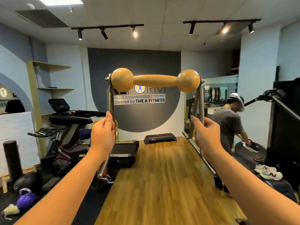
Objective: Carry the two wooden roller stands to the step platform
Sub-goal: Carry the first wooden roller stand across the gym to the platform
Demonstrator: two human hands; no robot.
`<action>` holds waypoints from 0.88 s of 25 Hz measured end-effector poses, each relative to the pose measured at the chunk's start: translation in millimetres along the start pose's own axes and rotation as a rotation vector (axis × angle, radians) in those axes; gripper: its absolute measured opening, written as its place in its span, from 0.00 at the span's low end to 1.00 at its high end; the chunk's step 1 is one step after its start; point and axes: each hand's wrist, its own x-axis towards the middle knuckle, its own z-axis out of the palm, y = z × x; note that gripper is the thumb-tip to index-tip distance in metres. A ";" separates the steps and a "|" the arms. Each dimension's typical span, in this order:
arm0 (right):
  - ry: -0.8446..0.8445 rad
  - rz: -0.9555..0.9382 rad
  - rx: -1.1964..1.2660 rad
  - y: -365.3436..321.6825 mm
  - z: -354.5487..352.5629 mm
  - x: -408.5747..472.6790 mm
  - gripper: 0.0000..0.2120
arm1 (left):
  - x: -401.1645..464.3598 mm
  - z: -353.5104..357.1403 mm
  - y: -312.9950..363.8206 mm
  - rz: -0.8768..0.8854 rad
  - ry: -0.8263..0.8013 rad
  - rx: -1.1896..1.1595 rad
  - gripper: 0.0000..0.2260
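Pale wood and brushed steel fill the middle of the frame: a roller stand [155, 82], its wooden bar swelling into a ball at each end, is held up in the air at arm's length in a fitness studio. The left hand [102, 135] grips the stand's left metal legs, fingers curled round the tubing; the right hand [205, 135] grips the right legs in the same way. The two hands are well apart, one on each side of the frame, and the stand's foot rails angle down and toward the camera past both forearms, clear of the floor.

Beyond the stand, at the far end of a wood-plank floor [162, 184], a dark step platform [159, 138] sits against the wall under a sign [139, 100] reading "powered by THE A FITNESS". Nearer and to the left of that platform lies a black boxy unit [124, 154], possibly a second step or a low machine; the view does not settle it.

On the left stand a treadmill [71, 117] and an upright black foam roller [12, 158], with a purple kettlebell [26, 199] on the dark mat in the near left corner. On the right, a person in a grey T-shirt and cap [228, 120] bends over a black round object, and a pair of pale trainers [267, 172] rests nearby.
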 end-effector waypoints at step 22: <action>-0.019 0.010 -0.061 339.3 183.8 480.0 0.17 | 448.5 200.1 -371.5 -0.065 0.041 0.018 0.23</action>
